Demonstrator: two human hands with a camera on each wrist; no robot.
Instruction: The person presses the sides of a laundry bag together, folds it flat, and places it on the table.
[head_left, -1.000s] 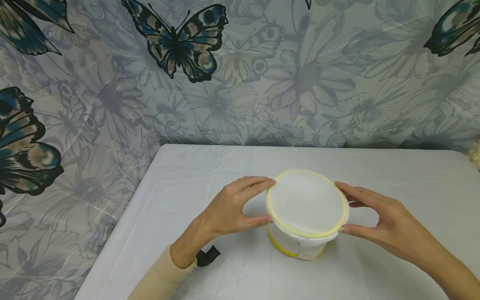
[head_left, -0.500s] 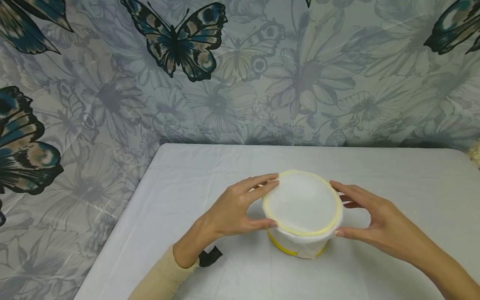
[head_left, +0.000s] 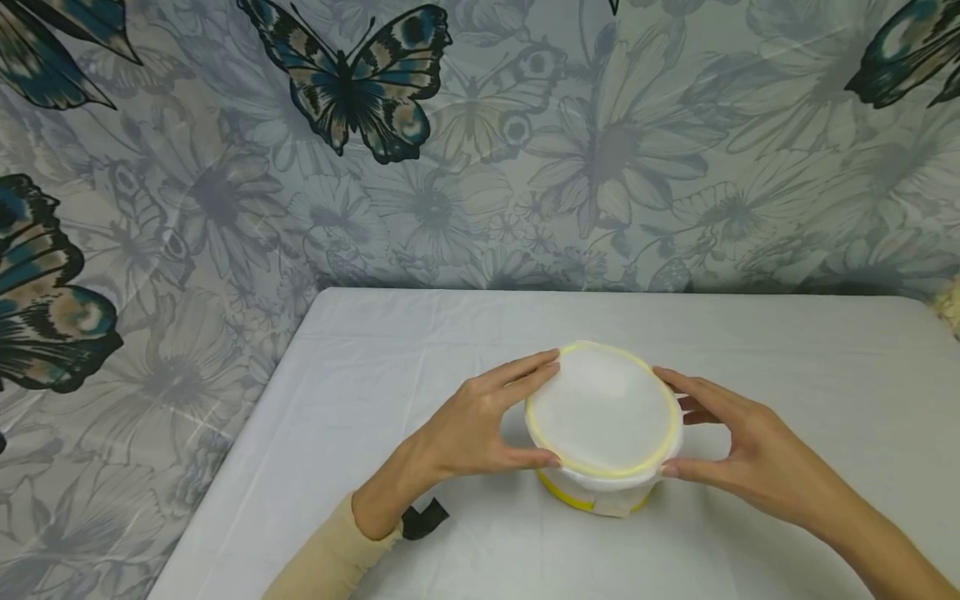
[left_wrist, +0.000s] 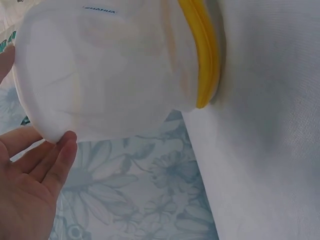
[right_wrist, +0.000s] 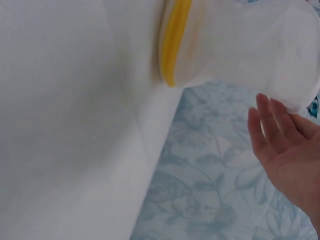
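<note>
A: What did the head view show?

B: A white round container (head_left: 604, 421) with a yellow-rimmed lid stood on a white table (head_left: 375, 383), just below the middle of the frame. The left hand (head_left: 480, 421) grasped its left side, fingers on the far rim, thumb at the near edge. The right hand (head_left: 738, 446) grasped its right side the same way. A butterfly-and-flower backdrop (head_left: 225, 167) filled the upper half.

A: And the left wrist view?

B: The container (left_wrist: 110, 70) filled the upper left, a yellow band (left_wrist: 202, 55) at its base against the table (left_wrist: 270, 125). Fingertips (left_wrist: 62, 150) of the left hand (left_wrist: 30, 190) touched its rim at lower left.

A: The right wrist view?

B: The container (right_wrist: 245, 45) lay at upper right, blurred, with its yellow band (right_wrist: 175, 42). The right hand (right_wrist: 285, 145) sat lower right, fingertips (right_wrist: 265, 107) just under the rim; whether they touched it could not be told.
</note>
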